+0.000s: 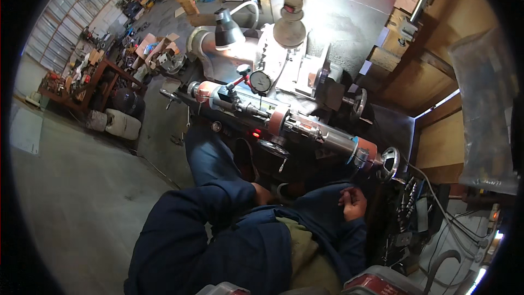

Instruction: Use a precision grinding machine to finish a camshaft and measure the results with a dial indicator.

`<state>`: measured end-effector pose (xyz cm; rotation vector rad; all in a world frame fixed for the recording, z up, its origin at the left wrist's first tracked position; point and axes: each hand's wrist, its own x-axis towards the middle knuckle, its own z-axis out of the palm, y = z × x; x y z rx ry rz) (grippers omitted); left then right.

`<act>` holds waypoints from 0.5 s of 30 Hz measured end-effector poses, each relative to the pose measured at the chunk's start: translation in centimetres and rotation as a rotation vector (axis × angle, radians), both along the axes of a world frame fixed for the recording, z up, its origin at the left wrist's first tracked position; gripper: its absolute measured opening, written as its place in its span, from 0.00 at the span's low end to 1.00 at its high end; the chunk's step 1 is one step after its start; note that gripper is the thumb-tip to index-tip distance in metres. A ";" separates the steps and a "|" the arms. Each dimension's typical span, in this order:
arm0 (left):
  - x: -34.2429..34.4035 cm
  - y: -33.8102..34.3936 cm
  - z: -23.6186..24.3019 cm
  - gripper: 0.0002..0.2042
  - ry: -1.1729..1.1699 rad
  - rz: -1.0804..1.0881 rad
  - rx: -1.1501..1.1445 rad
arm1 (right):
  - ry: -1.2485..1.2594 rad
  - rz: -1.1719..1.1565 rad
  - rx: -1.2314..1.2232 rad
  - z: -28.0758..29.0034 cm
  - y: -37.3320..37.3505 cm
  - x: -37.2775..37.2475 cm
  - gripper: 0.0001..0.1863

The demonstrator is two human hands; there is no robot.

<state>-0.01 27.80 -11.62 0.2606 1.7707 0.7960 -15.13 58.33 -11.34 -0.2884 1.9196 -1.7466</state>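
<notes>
My right hand (353, 204) rests on my right thigh, its fingers curled in and nothing seen in them. Between my legs, at the left thigh, part of my left hand (262, 194) shows; its fingers are hidden. Both hands are apart from the machine in front of my knees. Across that machine lies a long metal bed (333, 141) carrying a spindle assembly. A round dial gauge (260, 81) on a red-and-black holder stands over the workpiece. Nearest my hands are a front handwheel (274, 148) and a right-end handwheel (389, 164).
A black lamp (227, 33) lights the machine from behind. At far left stands a cluttered workbench (90, 84). Drill bits and tools (406, 202) lie right of my right hand, beside hanging cables (439, 202). Wooden panels (436, 93) rise at right.
</notes>
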 end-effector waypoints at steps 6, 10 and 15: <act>1.9 1.4 -8.4 0.20 0.184 0.178 -0.072 | -0.017 -0.010 0.026 -0.2 0.1 -0.4 0.03; 1.9 1.7 -12.3 0.16 0.260 0.113 -0.282 | -0.049 -0.023 0.045 -0.5 -0.3 -0.8 0.03; 1.5 1.9 -9.5 0.13 0.436 0.279 -0.333 | -0.021 -0.013 0.155 -0.4 -1.2 -0.8 0.04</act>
